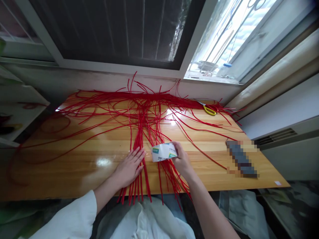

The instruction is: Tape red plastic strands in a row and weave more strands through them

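My left hand (131,166) lies flat, fingers stretched out, on a spread bundle of red cords (139,139) near the table's front edge. It presses on the cords and grips nothing. In my right hand (181,159) is a roll of wide tape (163,152) with white, blue and green print, tilted just above the cords to the right. A faint glossy patch shows between the roll and my left fingers; whether it is a pulled-out strip is unclear. The cord ends hang over the front edge towards my lap.
A long heap of red cords (112,96) runs along the back of the wooden table (82,166). Scissors with yellow handles (209,110) lie at the back right, partly among cords. A blurred-out dark object (241,159) rests at the right. Behind is a window.
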Demonstrator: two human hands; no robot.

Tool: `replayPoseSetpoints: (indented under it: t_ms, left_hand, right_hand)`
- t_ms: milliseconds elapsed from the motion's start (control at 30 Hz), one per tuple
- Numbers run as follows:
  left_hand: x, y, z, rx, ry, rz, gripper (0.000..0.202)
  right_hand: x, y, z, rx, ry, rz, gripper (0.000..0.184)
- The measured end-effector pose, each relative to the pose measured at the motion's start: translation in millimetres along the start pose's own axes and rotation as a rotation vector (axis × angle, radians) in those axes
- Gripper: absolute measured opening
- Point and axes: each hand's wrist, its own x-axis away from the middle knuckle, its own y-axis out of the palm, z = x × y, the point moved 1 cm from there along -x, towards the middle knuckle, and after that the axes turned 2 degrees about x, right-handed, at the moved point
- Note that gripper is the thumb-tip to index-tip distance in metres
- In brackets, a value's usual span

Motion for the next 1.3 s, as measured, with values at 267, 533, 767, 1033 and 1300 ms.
replayPoseSetpoints:
  t_ms: [267, 533, 767, 1033, 1300]
  left_hand:
    - [2.6, 4.0, -1.6, -0.042, 0.019, 0.022, 0.056]
    - [2.7, -4.5, 12.3, 0.041, -0.014, 0.111, 0.051]
    - [5.0, 0.0, 21.6, 0.074, -0.051, 0.159, 0.05]
    - [6.1, 2.7, 30.1, -0.054, -0.074, 0.143, 0.05]
    - [4.5, -3.0, 37.0, -0.154, -0.126, 0.062, 0.046]
  right_hand:
    - [-3.0, -16.7, -31.3, 0.099, -0.015, 0.004, 0.045]
    - [-10.4, -9.6, -35.7, 0.277, -0.025, 0.014, 0.047]
    - [-8.4, -6.9, -35.6, 0.252, -0.04, 0.005, 0.049]
    - [-12.5, -0.8, -42.4, 0.206, -0.039, 0.03, 0.051]
    - [-13.7, 4.1, -61.3, 0.253, -0.09, -0.003, 0.052]
